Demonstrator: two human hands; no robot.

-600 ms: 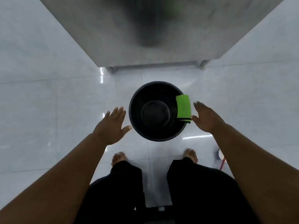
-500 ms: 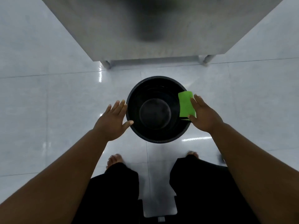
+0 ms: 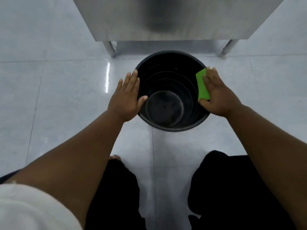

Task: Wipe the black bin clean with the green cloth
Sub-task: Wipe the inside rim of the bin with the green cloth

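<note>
A round black bin (image 3: 167,70) stands upright on the floor in front of me, open at the top, with ribbed inner walls and nothing inside. The green cloth (image 3: 201,85) hangs folded over the bin's right rim. My right hand (image 3: 216,93) lies flat on the cloth, fingers over its outer side and thumb under its lower edge. My left hand (image 3: 127,97) rests on the bin's left rim, fingers spread along the outside and thumb reaching over the edge into the bin.
A stainless steel table (image 3: 166,19) with two visible legs (image 3: 109,48) stands just behind the bin. The floor (image 3: 49,90) is glossy pale tile. My legs in black trousers (image 3: 232,188) and a bare foot (image 3: 115,157) are below the bin.
Both hands moved forward onto the bin: the left from beside it onto the left rim, the right onto the cloth. The view came closer to the bin.
</note>
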